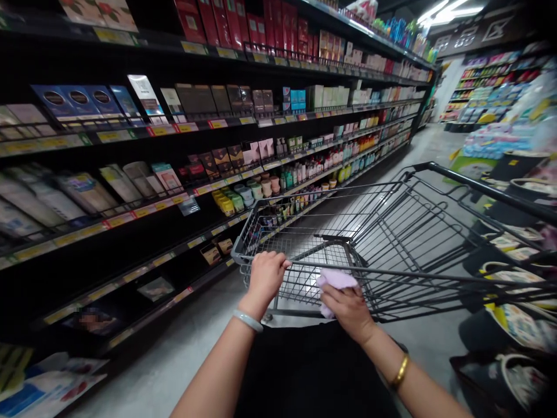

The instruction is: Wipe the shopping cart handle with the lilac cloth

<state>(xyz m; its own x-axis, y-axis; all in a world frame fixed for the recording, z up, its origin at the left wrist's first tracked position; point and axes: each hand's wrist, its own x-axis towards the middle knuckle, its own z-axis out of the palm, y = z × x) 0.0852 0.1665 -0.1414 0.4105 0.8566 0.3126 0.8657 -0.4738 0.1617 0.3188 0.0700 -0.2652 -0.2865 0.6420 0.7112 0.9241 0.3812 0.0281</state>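
Note:
A dark wire shopping cart [391,273] stands side-on in front of me, its front end to the left and its handle bar [487,191] at the right. My left hand [268,276] is wrapped round the near top rim of the basket, close to the front corner. Farther right along the same side, my right hand [348,305] grips a light purple cloth [338,280] and presses it against the wire side. Part of the cloth hangs below my fingers. Inside the basket only wire mesh and a folded flap show.
Long shelves [183,125] of boxes, bottles and jars run along the left. On the right stand several dark bins [500,331] filled with packaged goods, close to the cart. Grey floor [174,360] lies between the cart and shelves. Stacked goods [496,139] rise farther back.

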